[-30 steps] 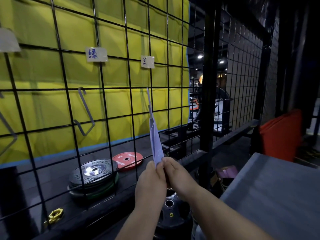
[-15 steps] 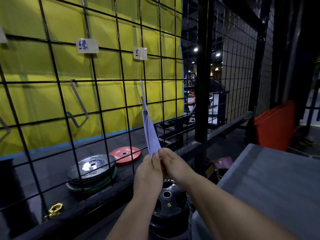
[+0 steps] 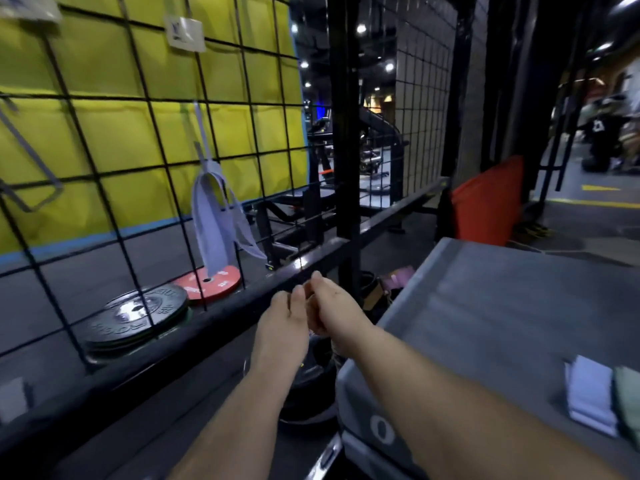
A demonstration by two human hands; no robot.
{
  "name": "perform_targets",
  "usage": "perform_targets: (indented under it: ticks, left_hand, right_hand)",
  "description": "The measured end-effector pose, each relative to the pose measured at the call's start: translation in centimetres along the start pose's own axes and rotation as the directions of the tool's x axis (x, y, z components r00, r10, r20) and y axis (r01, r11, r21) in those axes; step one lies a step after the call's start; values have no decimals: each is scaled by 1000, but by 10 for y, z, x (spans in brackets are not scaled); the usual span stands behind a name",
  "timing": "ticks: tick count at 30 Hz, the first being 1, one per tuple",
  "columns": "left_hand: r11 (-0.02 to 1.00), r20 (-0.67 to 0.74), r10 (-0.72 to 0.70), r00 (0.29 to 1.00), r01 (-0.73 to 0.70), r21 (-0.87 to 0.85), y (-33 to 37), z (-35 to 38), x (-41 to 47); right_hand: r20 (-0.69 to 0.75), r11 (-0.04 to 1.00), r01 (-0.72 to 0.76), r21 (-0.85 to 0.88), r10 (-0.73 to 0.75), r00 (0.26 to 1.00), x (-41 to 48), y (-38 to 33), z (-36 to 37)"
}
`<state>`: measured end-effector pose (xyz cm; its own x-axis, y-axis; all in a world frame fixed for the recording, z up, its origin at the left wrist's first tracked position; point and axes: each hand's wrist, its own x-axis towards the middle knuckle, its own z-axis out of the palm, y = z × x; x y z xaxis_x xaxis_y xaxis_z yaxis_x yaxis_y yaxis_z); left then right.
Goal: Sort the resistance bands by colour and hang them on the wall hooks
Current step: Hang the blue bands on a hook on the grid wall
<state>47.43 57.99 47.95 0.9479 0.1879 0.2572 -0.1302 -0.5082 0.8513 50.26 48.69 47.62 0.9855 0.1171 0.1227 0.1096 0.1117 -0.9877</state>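
Note:
A pale purple resistance band [image 3: 213,220] hangs loose from a hook [image 3: 201,133] on the black wire grid wall [image 3: 114,209], below a white label [image 3: 185,32]. Both hands sit close together below and to the right of the band, apart from it. My left hand [image 3: 284,323] has its fingers apart and holds nothing. My right hand [image 3: 329,306] is loosely curled with nothing seen in it. On the grey table [image 3: 485,323] at the lower right lie a folded pale purple band [image 3: 588,393] and a green band [image 3: 628,400].
An empty metal hook [image 3: 27,168] sticks out of the grid at the left. Behind the grid, a black weight plate [image 3: 138,317] and a red plate [image 3: 211,282] lie on the floor. A black post [image 3: 343,133] stands beside the table, and an orange bag [image 3: 488,202] is beyond it.
Both hands let go of the purple band and dropped down to the right; the band now hangs free on its hook. The view swung right, bringing the bands on the table into sight.

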Motion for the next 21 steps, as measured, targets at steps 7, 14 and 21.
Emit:
perform_targets:
  ticks: [7, 14, 21]
  left_hand:
    - [998, 299, -11, 954, 30, -57, -5, 91, -15]
    - [1000, 556, -22, 831, 25, 1, 8, 195, -50]
    - [999, 784, -14, 621, -28, 40, 28, 282, -86]
  right_hand:
    - [-219, 992, -126, -18, 119, 969, -24, 33, -81]
    - [-494, 975, -219, 44, 211, 843, -73, 58, -179]
    - [-749, 963, -258, 81, 230, 622, -119, 87, -265]
